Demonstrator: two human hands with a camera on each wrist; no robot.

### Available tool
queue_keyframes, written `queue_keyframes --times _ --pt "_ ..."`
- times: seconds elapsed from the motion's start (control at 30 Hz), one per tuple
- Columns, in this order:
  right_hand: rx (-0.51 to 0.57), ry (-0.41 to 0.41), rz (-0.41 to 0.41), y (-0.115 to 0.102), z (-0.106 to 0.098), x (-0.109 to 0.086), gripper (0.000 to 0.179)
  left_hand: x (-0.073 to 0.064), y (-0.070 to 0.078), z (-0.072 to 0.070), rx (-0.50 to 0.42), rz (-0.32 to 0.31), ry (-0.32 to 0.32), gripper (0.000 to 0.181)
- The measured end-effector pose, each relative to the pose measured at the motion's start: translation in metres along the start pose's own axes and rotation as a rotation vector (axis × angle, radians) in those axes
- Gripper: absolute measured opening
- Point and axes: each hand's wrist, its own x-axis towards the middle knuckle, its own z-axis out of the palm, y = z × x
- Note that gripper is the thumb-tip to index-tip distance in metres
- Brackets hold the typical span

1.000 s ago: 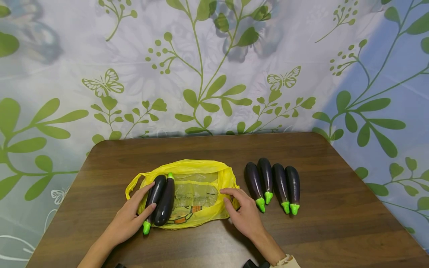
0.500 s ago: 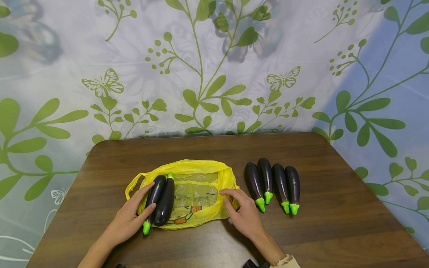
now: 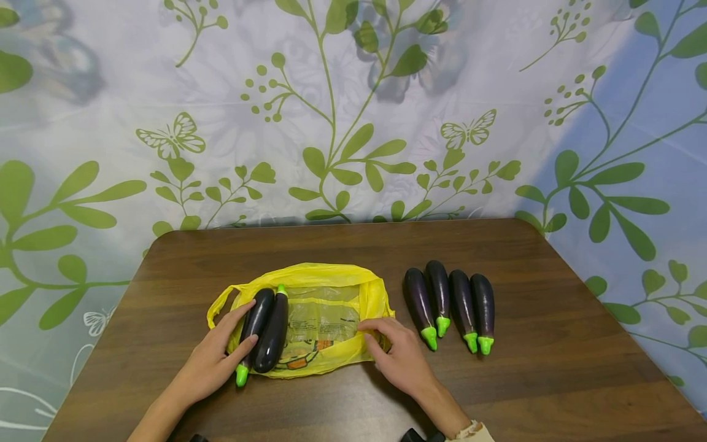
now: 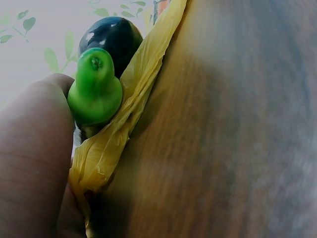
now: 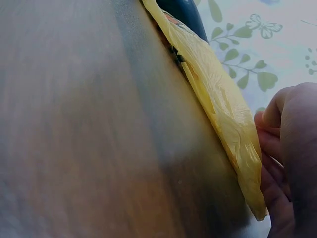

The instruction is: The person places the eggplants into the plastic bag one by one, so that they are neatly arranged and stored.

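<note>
A yellow plastic bag [image 3: 317, 273] lies spread on its side, its mouth wide, with print showing inside. Two dark purple eggplants rest side by side at its left end. My left hand [image 3: 212, 362] grips the outer eggplant [image 3: 255, 316], thumb and fingers on either side; its green cap [image 4: 95, 91] points toward me. The inner eggplant [image 3: 273, 337] lies against it, cap pointing away. At the bag's right end, my right hand [image 3: 400, 356] pinches the plastic between thumb and forefinger. The bag's edge [image 5: 233, 119] runs beside those fingers in the right wrist view.
Several more eggplants [image 3: 420, 301] lie in a row right of the bag, green caps toward me. Everything is on a brown wooden table [image 3: 552, 344]. Behind it hangs a cloth [image 3: 353, 123] printed with leaves and butterflies.
My right fingers have shifted slightly left along the bag's right end and curled closer together. My left hand and the eggplants have stayed in place.
</note>
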Motion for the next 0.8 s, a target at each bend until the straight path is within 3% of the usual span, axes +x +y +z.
queue_keyframes --times 0.23,0.8 --pt "-0.001 0.006 -0.007 -0.0008 -0.0003 -0.0001 0.020 -0.0001 -0.0003 0.0002 0.004 0.006 0.002 0.063" --pt "-0.027 0.141 -0.090 0.0045 0.0002 0.0015 0.030 0.0000 0.0000 -0.0002 0.001 0.006 0.001 0.063"
